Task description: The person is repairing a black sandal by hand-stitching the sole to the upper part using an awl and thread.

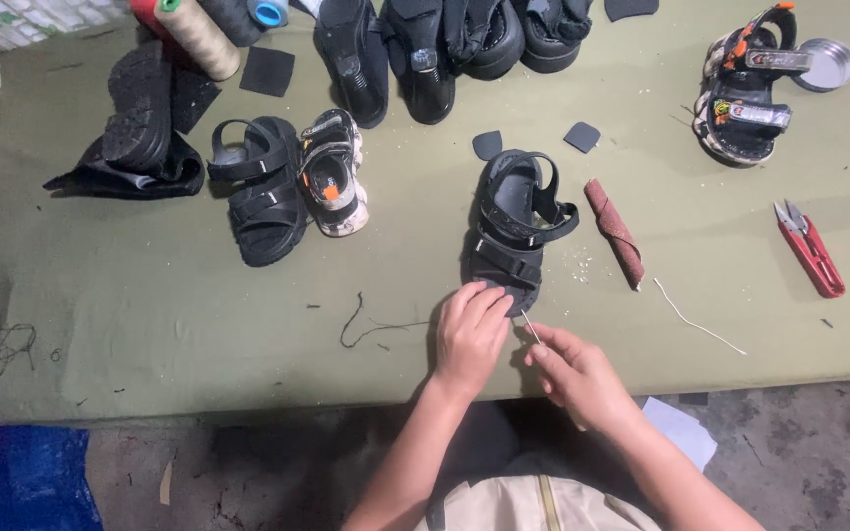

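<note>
Left hand (468, 332) is pressed flat on the toe end of the black sandal (516, 226), not clamped around anything. Right hand (575, 372) has a closed grip on a thin needle (531, 326), tip aimed toward 11 o'clock. The sandal lies mid-desk (150, 334), long axis running 12 to 6, at 12 o'clock from the left hand, which is nearer.

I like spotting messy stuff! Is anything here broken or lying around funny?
Yes. Pale crumbs lie scattered beside the black sandal that the left hand presses. A loose dark thread curls on the green table, and a white cord lies astray near the red snips.
</note>
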